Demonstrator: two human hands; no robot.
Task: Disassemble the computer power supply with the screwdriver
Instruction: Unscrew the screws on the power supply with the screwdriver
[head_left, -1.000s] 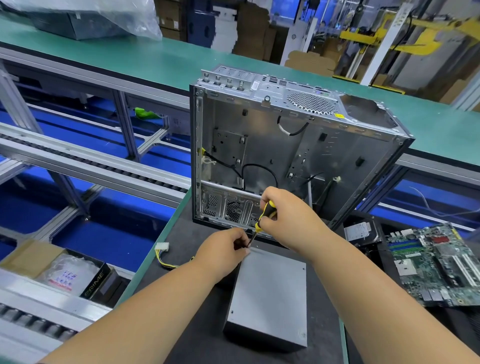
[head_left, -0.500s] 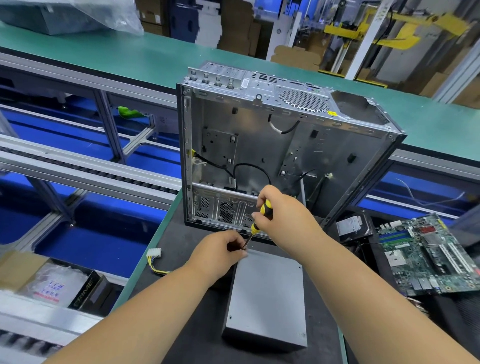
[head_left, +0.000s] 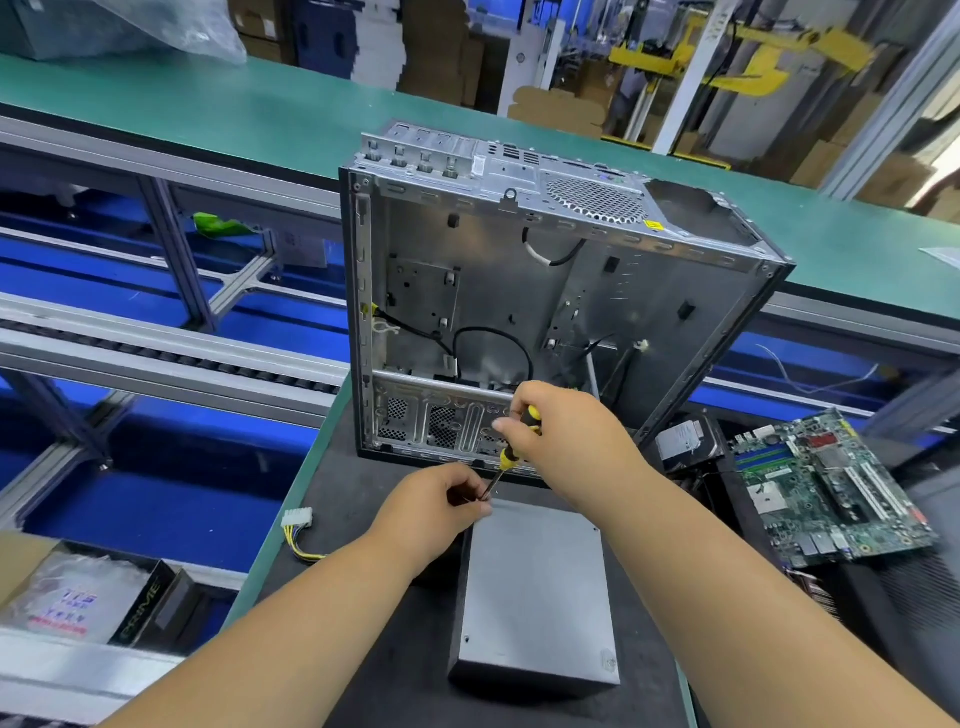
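The power supply (head_left: 537, 592), a plain grey metal box, lies flat on the dark mat (head_left: 363, 499) of the workbench, right in front of the person and just in front of the gutted computer case (head_left: 519, 291). The case stands upright with its open side facing the camera, a few black cables still looped inside it.

The right hand (head_left: 566, 431) is wrapped around the yellow and black handle of the screwdriver (head_left: 511, 452), fingers curled tight on it, with the tool angled down and to the left. Its thin shaft runs toward the far left corner of the power supply. The left hand (head_left: 441, 506) sits at that same corner, fingers curled in and pinching around the lower part of the shaft, pretty much steadying it. The tip itself is hidden behind those fingers, so whether it's actually seated in a screw can't be told from this view.

Off the left side of the box, a white connector (head_left: 297, 518) with yellow wires lies on the mat near the bench edge. To the right there's a green motherboard (head_left: 826, 488) lying flat, with a hard drive (head_left: 683, 441) just beside it, tucked close to the case's lower right corner. Behind the case runs a green conveyor belt (head_left: 234, 109), and down at the lower left a black box with PRIME on it (head_left: 140, 613) sits below bench level.
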